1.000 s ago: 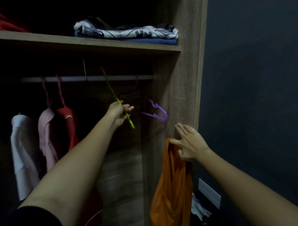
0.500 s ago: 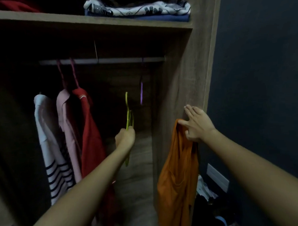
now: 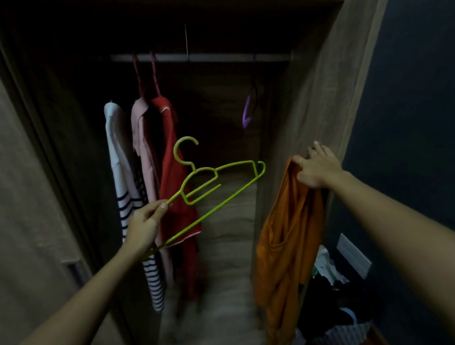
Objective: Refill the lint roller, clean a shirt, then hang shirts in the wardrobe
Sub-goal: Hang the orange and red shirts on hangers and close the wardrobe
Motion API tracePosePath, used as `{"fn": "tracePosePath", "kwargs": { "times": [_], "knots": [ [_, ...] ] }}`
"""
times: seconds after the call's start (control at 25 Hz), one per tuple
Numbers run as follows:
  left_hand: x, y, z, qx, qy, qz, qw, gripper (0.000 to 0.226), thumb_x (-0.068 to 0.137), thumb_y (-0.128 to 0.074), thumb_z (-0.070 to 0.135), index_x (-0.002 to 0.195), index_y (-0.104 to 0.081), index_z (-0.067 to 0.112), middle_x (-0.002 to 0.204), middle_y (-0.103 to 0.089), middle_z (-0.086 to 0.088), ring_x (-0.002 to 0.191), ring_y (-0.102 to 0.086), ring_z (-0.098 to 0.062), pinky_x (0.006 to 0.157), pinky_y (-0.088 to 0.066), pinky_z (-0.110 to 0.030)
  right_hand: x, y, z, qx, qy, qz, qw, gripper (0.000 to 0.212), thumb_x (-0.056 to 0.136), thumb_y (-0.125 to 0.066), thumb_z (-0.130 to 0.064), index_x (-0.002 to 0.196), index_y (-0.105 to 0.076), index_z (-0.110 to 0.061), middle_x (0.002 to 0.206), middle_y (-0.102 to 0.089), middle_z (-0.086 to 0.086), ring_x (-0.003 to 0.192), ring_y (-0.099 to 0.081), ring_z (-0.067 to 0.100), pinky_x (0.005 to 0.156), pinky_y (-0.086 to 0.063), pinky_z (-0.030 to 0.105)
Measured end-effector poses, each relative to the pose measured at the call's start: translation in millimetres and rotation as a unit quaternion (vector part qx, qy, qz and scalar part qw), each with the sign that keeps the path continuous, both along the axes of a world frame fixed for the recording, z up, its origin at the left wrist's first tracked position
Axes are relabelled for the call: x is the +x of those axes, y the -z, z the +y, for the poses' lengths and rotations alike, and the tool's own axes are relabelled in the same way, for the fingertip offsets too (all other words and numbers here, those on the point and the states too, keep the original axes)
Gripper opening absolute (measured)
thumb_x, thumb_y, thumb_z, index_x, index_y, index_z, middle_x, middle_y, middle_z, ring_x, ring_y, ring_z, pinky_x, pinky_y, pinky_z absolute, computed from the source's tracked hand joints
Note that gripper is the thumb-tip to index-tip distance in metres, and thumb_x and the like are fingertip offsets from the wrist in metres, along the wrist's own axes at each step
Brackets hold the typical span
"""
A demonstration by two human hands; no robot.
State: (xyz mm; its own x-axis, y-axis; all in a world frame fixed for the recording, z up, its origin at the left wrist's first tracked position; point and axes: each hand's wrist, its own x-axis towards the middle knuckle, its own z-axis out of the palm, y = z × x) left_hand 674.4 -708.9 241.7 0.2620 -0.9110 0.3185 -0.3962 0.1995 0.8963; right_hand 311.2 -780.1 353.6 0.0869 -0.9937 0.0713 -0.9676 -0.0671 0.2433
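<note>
My left hand [image 3: 144, 225] grips one end of a green plastic hanger [image 3: 214, 183], held tilted in front of the open wardrobe, hook pointing up. My right hand [image 3: 317, 168] holds an orange shirt [image 3: 287, 248] by its top against the wardrobe's right side panel [image 3: 311, 95]; the shirt hangs down limp. On the rail [image 3: 203, 57] hang a white striped shirt [image 3: 125, 192], a pink shirt [image 3: 144, 150] and a red shirt [image 3: 174, 174]. An empty purple hanger [image 3: 246, 114] hangs at the rail's right end.
A dark blue wall [image 3: 414, 112] with a white socket plate [image 3: 353, 254] stands to the right. A basket of mixed laundry [image 3: 337, 324] sits on the floor below it. The wardrobe's door [image 3: 21, 181] stands at the left.
My left hand has taken the green hanger off the rail and brought it down and out, now turned flat towards me. The view has tilted down. My right hand stays on the orange shirt.
</note>
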Motion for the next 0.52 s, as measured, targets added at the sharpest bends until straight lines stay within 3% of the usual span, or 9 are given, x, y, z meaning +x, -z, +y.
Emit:
{"fn": "tracePosePath", "kwargs": {
  "times": [0.16, 0.28, 0.36, 0.44, 0.52],
  "knots": [
    [20.6, 8.4, 13.9, -0.001, 0.046, 0.027, 0.999, 0.029, 0.094, -0.052, 0.012, 0.086, -0.074, 0.030, 0.072, -0.060, -0.008, 0.059, -0.052, -0.008, 0.057, -0.043, -0.021, 4.3, 3.6, 6.3, 0.030, 0.011, -0.044, 0.998, 0.062, 0.092, -0.037, -0.036, 0.148, -0.013, -0.027, 0.157, -0.006, 0.019, 0.145, 0.006, 0.033, 0.118, 0.000, 0.041],
    [12.1, 6.5, 16.7, 0.005, 0.085, -0.003, 0.996, 0.027, 0.091, -0.055, 0.008, 0.087, -0.073, 0.027, 0.070, -0.071, 0.019, 0.069, -0.061, 0.006, 0.066, -0.046, -0.008, 24.7, -1.8, 20.0, 0.036, -0.049, -0.054, 0.997, 0.063, 0.090, -0.041, -0.030, 0.148, -0.014, -0.028, 0.156, -0.012, 0.018, 0.145, 0.000, 0.032, 0.118, -0.003, 0.041],
    [-5.0, 1.8, 15.3, -0.016, 0.109, -0.016, 0.994, 0.017, 0.091, -0.054, 0.005, 0.095, -0.069, 0.012, 0.071, -0.070, 0.028, 0.073, -0.061, 0.014, 0.070, -0.045, -0.003, 51.2, 0.4, 35.9, 0.020, -0.137, -0.044, 0.989, 0.063, 0.086, -0.044, -0.025, 0.145, -0.022, -0.027, 0.151, -0.029, 0.016, 0.141, -0.022, 0.033, 0.114, -0.018, 0.042],
    [-23.1, -3.2, 12.9, -0.045, 0.110, -0.006, 0.993, 0.018, 0.090, -0.055, 0.005, 0.102, -0.068, 0.005, 0.075, -0.071, 0.024, 0.078, -0.061, 0.015, 0.075, -0.044, -0.002, 71.7, 4.3, 52.3, -0.001, -0.200, -0.072, 0.977, 0.062, 0.081, -0.046, -0.021, 0.140, -0.029, -0.032, 0.139, -0.047, 0.009, 0.124, -0.047, 0.033, 0.098, -0.038, 0.043],
    [-35.5, -4.8, 10.5, -0.070, 0.077, -0.011, 0.995, 0.020, 0.092, -0.056, 0.009, 0.108, -0.067, 0.005, 0.092, -0.072, 0.009, 0.089, -0.063, 0.006, 0.079, -0.043, -0.004, 76.9, 8.0, 62.3, -0.069, -0.231, -0.083, 0.967, 0.061, 0.080, -0.046, -0.020, 0.138, -0.032, -0.034, 0.134, -0.051, 0.004, 0.112, -0.056, 0.034, 0.083, -0.045, 0.040]
  ]
}}
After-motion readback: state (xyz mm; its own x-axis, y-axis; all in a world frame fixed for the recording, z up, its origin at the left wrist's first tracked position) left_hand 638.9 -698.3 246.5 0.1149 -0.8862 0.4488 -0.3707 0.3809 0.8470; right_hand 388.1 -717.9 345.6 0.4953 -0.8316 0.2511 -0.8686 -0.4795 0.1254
